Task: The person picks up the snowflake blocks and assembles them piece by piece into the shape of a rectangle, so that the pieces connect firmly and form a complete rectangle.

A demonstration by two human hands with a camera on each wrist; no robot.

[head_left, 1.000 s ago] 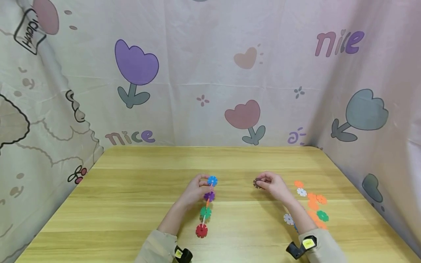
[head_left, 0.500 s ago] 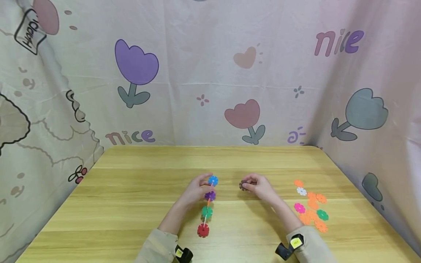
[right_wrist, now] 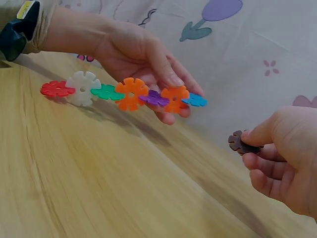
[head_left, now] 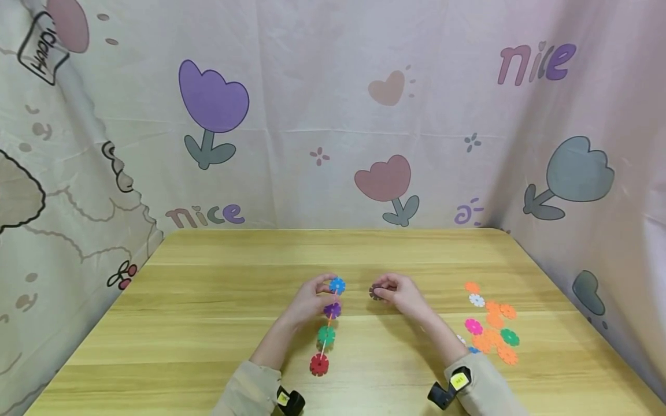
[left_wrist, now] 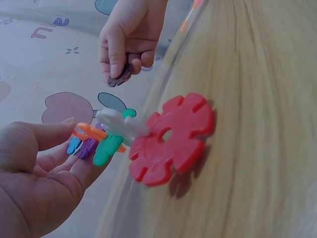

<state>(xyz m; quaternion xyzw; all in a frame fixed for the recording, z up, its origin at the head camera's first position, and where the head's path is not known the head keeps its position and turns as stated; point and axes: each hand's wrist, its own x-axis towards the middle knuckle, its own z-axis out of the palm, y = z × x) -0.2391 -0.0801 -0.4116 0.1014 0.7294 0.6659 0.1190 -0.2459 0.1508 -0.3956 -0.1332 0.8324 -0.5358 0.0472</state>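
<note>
My left hand (head_left: 310, 301) pinches the far end of a chain of interlocked plastic snowflake discs. In the right wrist view the chain runs from a red disc (right_wrist: 57, 89) through white (right_wrist: 83, 89), green (right_wrist: 107, 92), orange (right_wrist: 131, 94), purple (right_wrist: 154, 97) and a second orange disc (right_wrist: 175, 99) to a blue disc (right_wrist: 195, 100). Thumb and fingers sit at the orange disc beside the blue end. The red end is low, close over the table. My right hand (head_left: 403, 296) pinches a dark brown snowflake disc (right_wrist: 240, 143) by its edge, a short way right of the blue disc.
Loose snowflake discs lie at the right of the wooden table (head_left: 234, 271): several orange ones (head_left: 507, 354), a green one (head_left: 510, 337), a pink one (head_left: 473, 326) and a white one (head_left: 476, 300). My right sleeve partly covers a blue one (head_left: 473, 349). A printed curtain (head_left: 291, 190) hangs behind the table.
My right hand has moved left with the brown disc, toward the blue end of the chain, and slowed. My left hand stays almost in place; the red end shifts slightly.
</note>
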